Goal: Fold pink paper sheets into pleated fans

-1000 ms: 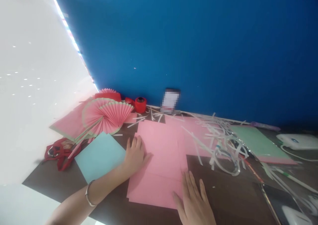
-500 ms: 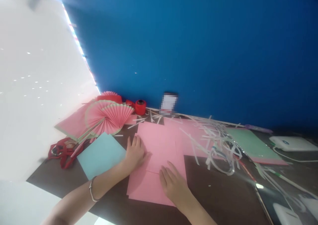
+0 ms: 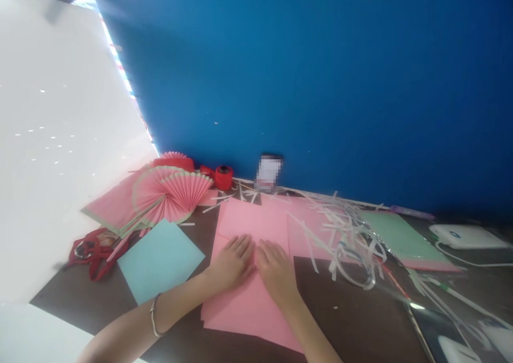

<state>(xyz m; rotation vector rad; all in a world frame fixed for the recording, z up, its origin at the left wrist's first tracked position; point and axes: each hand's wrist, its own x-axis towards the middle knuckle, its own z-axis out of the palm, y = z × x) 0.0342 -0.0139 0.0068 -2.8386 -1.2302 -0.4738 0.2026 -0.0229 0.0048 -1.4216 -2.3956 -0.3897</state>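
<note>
Several pink paper sheets [image 3: 256, 315] lie stacked and slightly askew on the dark table before me. My left hand [image 3: 234, 261] presses flat on the upper paper, left of its middle, fingers stretched out. Close beside it, my right hand [image 3: 276, 269] also rests flat with fingers extended, pointing away from me. A sheet edge shows just above the left fingertips; the paper under both palms is hidden. To the left of the stack is a light blue paper sheet [image 3: 162, 261], partly behind my left forearm.
Pleated pink paper fans [image 3: 186, 189] and a red tape roll [image 3: 223, 178] stand at the back left. Red straps [image 3: 96, 253] lie nearer. White paper strips [image 3: 344, 224] are scattered on the right, beside a green sheet [image 3: 401, 234] and a white device [image 3: 465, 236]. A blue wall [image 3: 312, 85] rises behind.
My left hand has moved right and toward me across the pink paper. My right hand has slid slightly away from me, so both hands now lie close together.
</note>
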